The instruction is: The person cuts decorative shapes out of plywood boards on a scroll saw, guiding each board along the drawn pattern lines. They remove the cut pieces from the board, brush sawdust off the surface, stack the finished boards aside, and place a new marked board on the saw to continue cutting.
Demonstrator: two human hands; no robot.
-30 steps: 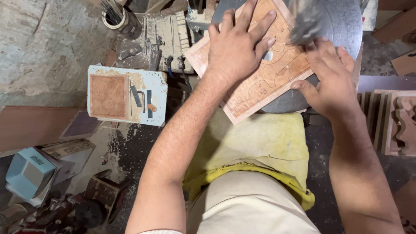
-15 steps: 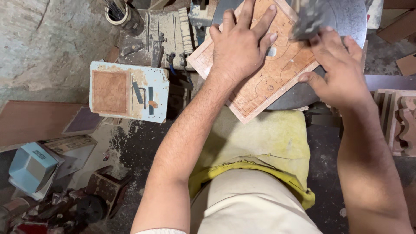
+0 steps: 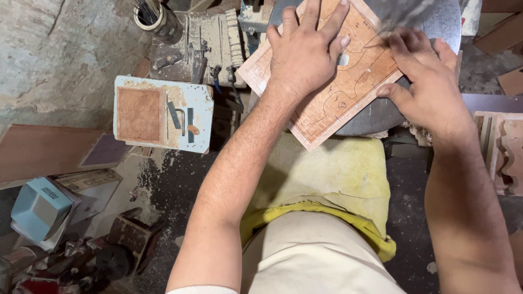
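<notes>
A thin reddish wooden board (image 3: 348, 90) with curved pencil outlines lies on a round grey metal saw table (image 3: 430, 24). My left hand (image 3: 305, 51) presses flat on the board's left half, fingers spread. My right hand (image 3: 427, 90) rests on the board's right edge, fingers forward and thumb against the lower edge. A blurred blade or saw arm (image 3: 400, 13) sits just above my right fingertips. A small cut-out hole (image 3: 343, 59) shows between the two hands.
A pale blue dusty box (image 3: 163, 113) stands left of the saw table. A cluttered tool shelf with a tin of rods (image 3: 155, 19) is behind it. Carved wooden pieces (image 3: 504, 149) lie at right. A blue plastic case (image 3: 38, 209) and scrap lie lower left.
Both hands and the board have shifted slightly up and to the right on the saw table. The grip of each hand looks the same.
</notes>
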